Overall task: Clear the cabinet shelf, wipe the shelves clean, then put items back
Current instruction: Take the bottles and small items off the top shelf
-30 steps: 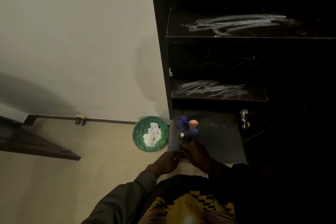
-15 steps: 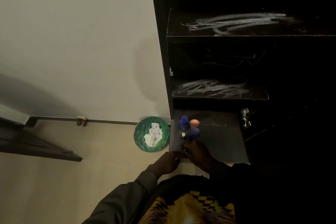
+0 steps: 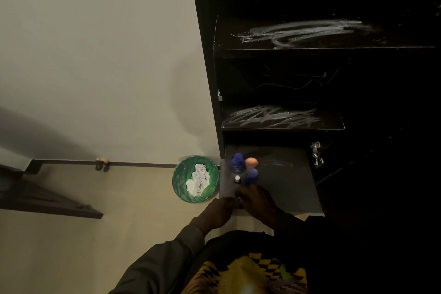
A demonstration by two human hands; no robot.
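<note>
Where the dark cabinet (image 3: pixel 205 79) fills the right half of the frame, you have three shelves stacked in view. Top shelf (image 3: pixel 322 40), upper right: white smeared streaks across its surface. Middle shelf (image 3: pixel 281 119), centre right: white streaks likewise. Bottom shelf (image 3: pixel 286 186), lower centre: grey surface, faint streak near its back, four small items grouped at its left end.

Items on the bottom shelf: one blue bottle (image 3: pixel 237 163) at the back left; one orange egg-shaped sponge (image 3: pixel 251 163) just beside it to the right; a second blue bottle (image 3: pixel 251 176) in front of the sponge; one small dark vial with a white cap (image 3: pixel 237 179) to the left of that bottle, upright.

Your hands meet at the shelf's front left edge. Left hand (image 3: pixel 218 213): fingers curled, at the shelf edge; whether they hold anything cannot be told. Right hand (image 3: pixel 256 199): lies on the shelf just in front of the vial and second bottle, fingers bent toward the left hand; something small glints between the two hands, too dim to identify, and its grip cannot be told.

Floor, left of the cabinet: one green round bin (image 3: pixel 195 179) touching the cabinet side, crumpled white tissue (image 3: pixel 198 180) inside. Metal hinge (image 3: pixel 317 156) at the shelf's right.
</note>
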